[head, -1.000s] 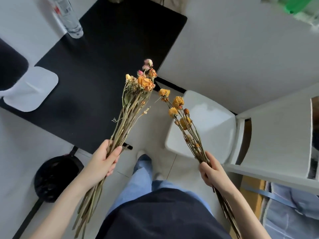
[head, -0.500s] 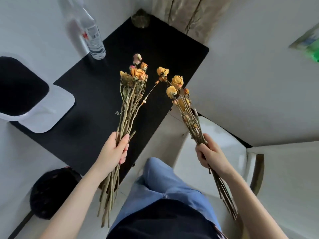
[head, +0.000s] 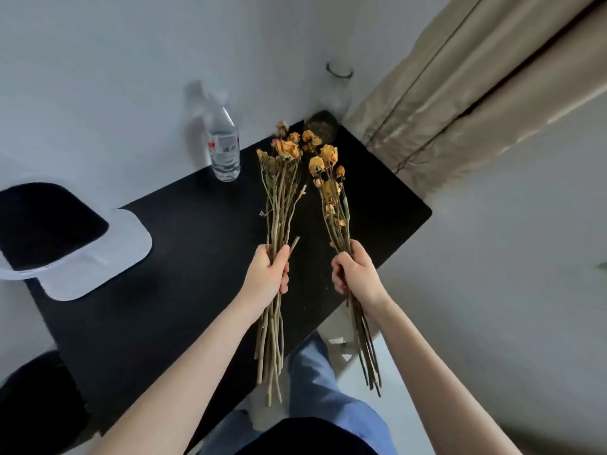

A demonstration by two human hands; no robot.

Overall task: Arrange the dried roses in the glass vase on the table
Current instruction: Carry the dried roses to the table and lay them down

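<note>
Nearest, jeans [head: 322,382] at the bottom edge. Just above, left hand [head: 267,274] clenched round the stems of the left bunch [head: 279,198] of dried roses, gripped about mid-stem, with cut ends hanging down past the near table edge. Close beside but apart, right hand [head: 353,277] wrapped tight round the right bunch [head: 331,192], thinner, leaning a little leftward, with yellow-orange heads nearly touching those of the other. Both bunches held in the air above the black table [head: 180,257], heads pointing away.

Off to the left, a white chair [head: 98,257] with a black seat, overlapping the table's left edge.

Farther back, a bottle [head: 225,149] standing upright on the table near the wall: clear plastic, wrapped in a white label with a red patch and a barcode. Writing too small to read; fill level hard to judge.

Farthest, the vase [head: 340,87] upright at the table's far corner, between wall and beige curtain [head: 460,93] — clear glass, thin dark ring at the rim, murky brown-grey at the base. Cannot tell what that murk is. Rose heads just short of the base.
</note>
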